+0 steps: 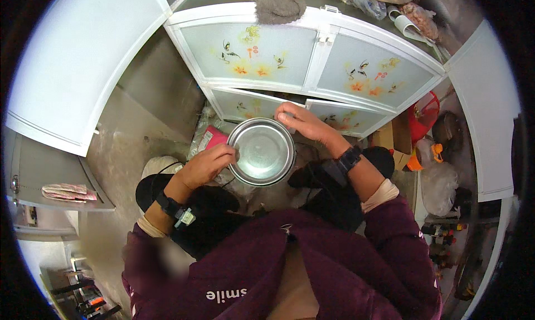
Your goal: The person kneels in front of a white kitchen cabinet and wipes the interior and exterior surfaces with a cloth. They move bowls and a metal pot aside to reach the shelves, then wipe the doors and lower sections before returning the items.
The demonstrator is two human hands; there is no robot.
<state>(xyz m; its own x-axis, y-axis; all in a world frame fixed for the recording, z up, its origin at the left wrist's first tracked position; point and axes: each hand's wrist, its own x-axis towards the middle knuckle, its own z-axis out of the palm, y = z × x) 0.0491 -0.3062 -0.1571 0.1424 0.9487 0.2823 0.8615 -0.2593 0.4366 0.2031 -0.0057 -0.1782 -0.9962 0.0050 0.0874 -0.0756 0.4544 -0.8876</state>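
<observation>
A round, shallow stainless-steel bowl (262,155) is held low in front of me, its shiny inside facing up and nothing visible in it. My left hand (211,165) grips its left rim, thumb over the edge. At the bowl's far right rim is my right hand (307,122), fingers curled; whether they pinch the rim is hidden. Just beyond that hand, the lower cabinet doors, left (246,104) and right (338,117), stand slightly ajar. Behind the bowl on the left, a pink package (214,138) is partly covered.
White-framed upper cabinet doors (255,54) with flower prints face me. A grey cloth (280,4) hangs over the counter edge. On the right are a cardboard box (395,140), a red basket (424,115) and a plastic bag (439,188). A folded cloth (69,193) lies far left.
</observation>
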